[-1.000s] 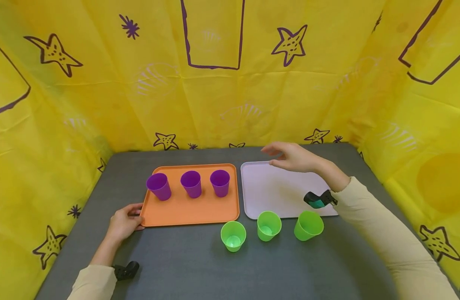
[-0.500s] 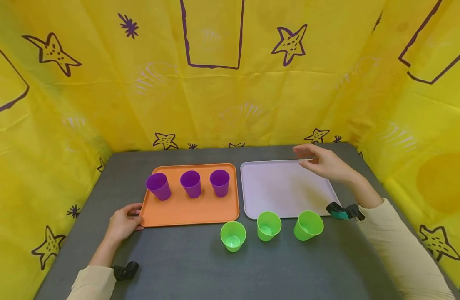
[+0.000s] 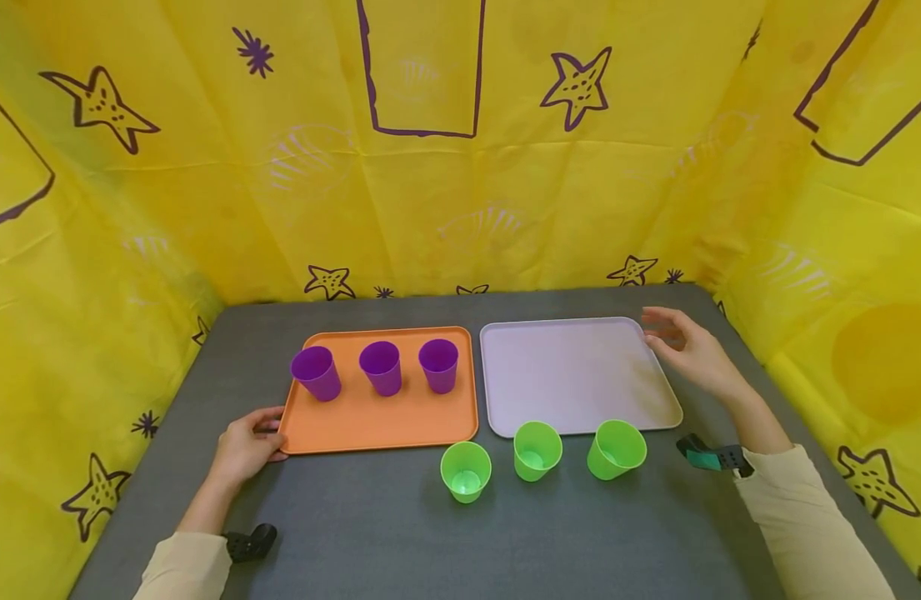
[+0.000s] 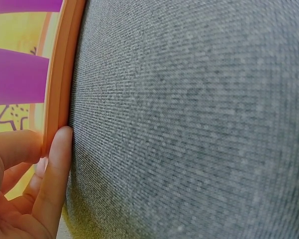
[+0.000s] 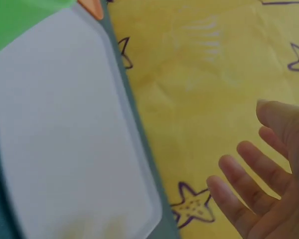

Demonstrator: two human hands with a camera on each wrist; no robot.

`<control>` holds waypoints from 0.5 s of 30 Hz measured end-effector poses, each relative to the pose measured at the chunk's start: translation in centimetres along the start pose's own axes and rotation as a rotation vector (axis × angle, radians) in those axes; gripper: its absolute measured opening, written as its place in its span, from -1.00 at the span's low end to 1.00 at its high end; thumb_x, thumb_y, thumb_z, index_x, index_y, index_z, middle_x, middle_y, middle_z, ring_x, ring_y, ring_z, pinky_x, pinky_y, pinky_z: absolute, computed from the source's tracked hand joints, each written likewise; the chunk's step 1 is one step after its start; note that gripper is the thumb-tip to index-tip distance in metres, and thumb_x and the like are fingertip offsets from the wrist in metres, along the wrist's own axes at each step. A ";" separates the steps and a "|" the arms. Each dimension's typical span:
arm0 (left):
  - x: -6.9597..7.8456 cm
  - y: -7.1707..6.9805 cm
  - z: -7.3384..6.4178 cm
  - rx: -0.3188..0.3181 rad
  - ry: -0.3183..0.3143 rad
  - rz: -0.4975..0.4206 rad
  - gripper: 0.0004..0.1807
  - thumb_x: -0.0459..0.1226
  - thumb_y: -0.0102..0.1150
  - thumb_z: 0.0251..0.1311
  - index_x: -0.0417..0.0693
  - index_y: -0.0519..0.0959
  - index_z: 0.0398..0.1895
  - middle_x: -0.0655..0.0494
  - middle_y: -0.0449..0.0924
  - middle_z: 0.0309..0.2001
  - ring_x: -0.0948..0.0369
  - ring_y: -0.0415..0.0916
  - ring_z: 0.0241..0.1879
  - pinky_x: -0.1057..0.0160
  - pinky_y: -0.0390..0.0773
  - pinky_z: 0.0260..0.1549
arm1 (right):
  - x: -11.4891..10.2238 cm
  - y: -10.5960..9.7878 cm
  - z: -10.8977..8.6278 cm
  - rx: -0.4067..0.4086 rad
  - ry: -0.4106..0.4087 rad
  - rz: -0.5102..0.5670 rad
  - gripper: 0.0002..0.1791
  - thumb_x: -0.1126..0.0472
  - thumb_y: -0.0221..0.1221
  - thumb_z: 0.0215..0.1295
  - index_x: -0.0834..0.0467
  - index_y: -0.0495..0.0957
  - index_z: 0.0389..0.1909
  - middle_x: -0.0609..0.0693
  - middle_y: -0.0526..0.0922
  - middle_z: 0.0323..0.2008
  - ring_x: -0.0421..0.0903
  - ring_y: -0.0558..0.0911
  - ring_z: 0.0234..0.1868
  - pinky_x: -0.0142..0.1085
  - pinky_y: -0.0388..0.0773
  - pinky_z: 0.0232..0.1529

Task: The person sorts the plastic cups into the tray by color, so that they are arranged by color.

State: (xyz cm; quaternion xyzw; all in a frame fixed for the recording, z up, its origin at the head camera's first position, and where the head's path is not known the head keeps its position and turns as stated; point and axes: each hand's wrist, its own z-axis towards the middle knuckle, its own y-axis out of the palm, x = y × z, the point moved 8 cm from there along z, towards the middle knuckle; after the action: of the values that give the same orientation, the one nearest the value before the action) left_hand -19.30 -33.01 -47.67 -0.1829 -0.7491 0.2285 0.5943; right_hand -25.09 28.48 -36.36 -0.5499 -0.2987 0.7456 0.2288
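Observation:
At the near left corner of an orange tray (image 3: 377, 425), my left hand (image 3: 242, 447) pinches the rim between thumb and fingers, as the left wrist view shows. Three purple cups (image 3: 317, 375) stand in a row on that tray. My right hand (image 3: 696, 357) hovers by the far right corner of a pale lilac tray (image 3: 573, 375), fingers relaxed and holding nothing. In the right wrist view its fingers (image 5: 229, 199) are spread apart from the tray. Along the near side of the lilac tray stand three green cups, the left (image 3: 466, 472), middle (image 3: 538, 452) and right (image 3: 616, 450) ones.
A dark grey cloth (image 3: 505, 542) covers the table. Yellow fabric (image 3: 430, 208) printed with starfish encloses the back and both sides. The two trays lie side by side with a narrow gap between them.
My right hand has moved right, from over the lilac tray's far edge to beside its far right corner. The left hand, trays and cups stay where they were.

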 end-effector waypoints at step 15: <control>0.1 0.1 -0.2 -0.012 -0.024 -0.021 -0.45 -0.50 0.08 0.09 -0.44 0.27 0.20 -0.40 0.41 -0.06 0.27 0.58 -0.42 0.25 0.66 -0.48 | 6.3 1.1 -4.2 0.052 0.169 -0.083 -0.49 0.17 0.08 0.29 0.28 0.27 0.22 0.31 0.49 0.04 0.28 0.52 -0.04 -0.09 0.59 -0.16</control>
State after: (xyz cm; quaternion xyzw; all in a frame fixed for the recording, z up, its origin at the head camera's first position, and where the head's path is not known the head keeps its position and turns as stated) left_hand -19.15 -32.88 -47.59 -0.1758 -0.7594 0.2200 0.5865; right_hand -22.95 32.66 -42.34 -0.5917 -0.2816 0.6941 0.2981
